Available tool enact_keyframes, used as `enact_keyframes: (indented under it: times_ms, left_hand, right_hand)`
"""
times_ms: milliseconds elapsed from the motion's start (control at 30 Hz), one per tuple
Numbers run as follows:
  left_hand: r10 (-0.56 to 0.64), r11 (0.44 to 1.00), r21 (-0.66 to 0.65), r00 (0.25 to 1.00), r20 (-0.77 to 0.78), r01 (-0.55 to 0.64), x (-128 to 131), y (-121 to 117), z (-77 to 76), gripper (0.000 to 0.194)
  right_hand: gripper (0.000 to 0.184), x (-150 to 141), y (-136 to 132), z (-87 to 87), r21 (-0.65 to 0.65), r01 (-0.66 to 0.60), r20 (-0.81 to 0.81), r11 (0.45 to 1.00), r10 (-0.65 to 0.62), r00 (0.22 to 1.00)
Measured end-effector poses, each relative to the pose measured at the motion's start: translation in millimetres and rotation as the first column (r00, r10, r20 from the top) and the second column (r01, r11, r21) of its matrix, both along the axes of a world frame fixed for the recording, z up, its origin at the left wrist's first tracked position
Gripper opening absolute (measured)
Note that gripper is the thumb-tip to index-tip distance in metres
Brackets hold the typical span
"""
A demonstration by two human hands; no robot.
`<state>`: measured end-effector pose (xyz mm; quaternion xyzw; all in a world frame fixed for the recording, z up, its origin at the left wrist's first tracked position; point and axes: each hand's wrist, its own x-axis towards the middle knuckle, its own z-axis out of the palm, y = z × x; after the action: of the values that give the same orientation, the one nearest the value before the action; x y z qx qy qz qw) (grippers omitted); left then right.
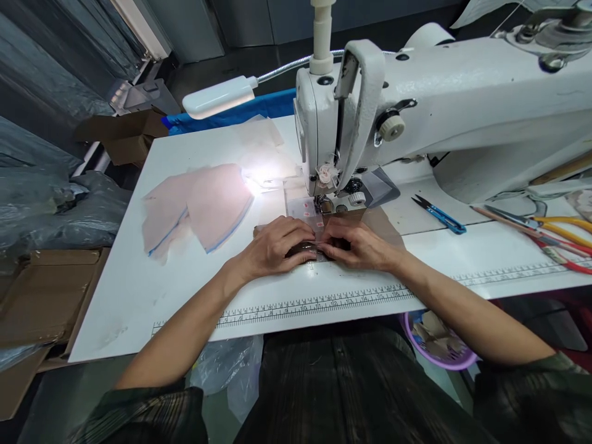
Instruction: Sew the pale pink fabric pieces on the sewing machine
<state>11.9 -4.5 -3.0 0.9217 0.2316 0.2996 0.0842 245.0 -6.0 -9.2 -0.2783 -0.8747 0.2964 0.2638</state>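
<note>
My left hand (pixel 279 245) and my right hand (pixel 355 244) are close together just in front of the needle area of a white sewing machine (pixel 444 102). Between them they pinch the near edge of a thin brown fabric (pixel 385 226), which also spreads to the right of my right hand. The fingers of both hands are bent and closed on it, partly hiding the pinched edge. Right behind my fingertips is the presser foot (pixel 319 202), above the machine's plate. Pale pink fabric pieces (pixel 217 196) with blue edges lie to the left.
A lit lamp (pixel 219 97) hangs over the white table (pixel 120 302). Blue thread snips (pixel 439 214) and yellow-handled scissors (pixel 562 223) lie at the right. A ruler strip (pixel 319 303) runs along the front edge. Below is a purple basket (pixel 456 364) with scraps.
</note>
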Motion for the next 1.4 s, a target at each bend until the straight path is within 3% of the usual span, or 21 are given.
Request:
enact_keyframes:
  times_ms: [133,233,467,700,1100,1233,1400]
  left_hand:
    - [-0.019,0.997,0.073,1.0,-0.018,0.021,-3,2,3.3,0.006]
    - [-0.022,0.996,0.088,0.999,-0.033,0.025,-5,3,7.0,0.006]
    - [-0.083,0.989,0.11,0.992,-0.095,0.094,-2,3,1.6,0.005]
    - [-0.093,0.983,0.148,0.99,-0.105,0.108,-1,3,0.9,0.013]
    - [-0.099,0.966,0.213,0.97,-0.223,0.147,1,1,8.3,0.007]
    - [-0.149,0.97,0.148,0.949,-0.276,0.195,2,8,14.0,0.009]
    - [-0.226,0.968,0.037,0.926,-0.304,0.248,3,16,19.2,0.017]
  right_hand:
    - [0.02,5,7,-0.7,0.037,0.101,-0.06,0.994,-0.099,0.993]
    - [0.029,10,13,-5.7,0.136,0.212,-0.013,0.968,-0.212,0.977]
    - [0.038,11,15,-16.4,0.277,0.163,0.131,0.947,-0.205,0.97]
    - [0.036,10,13,-12.6,0.275,0.172,0.14,0.946,-0.216,0.966]
    - [0.036,11,15,-14.7,0.258,0.16,0.095,0.953,-0.189,0.977]
    - [0.035,11,14,-14.0,0.297,0.086,0.129,0.951,-0.129,0.983]
    - [0.034,10,11,-9.6,0.305,0.1,0.191,0.947,-0.164,0.968]
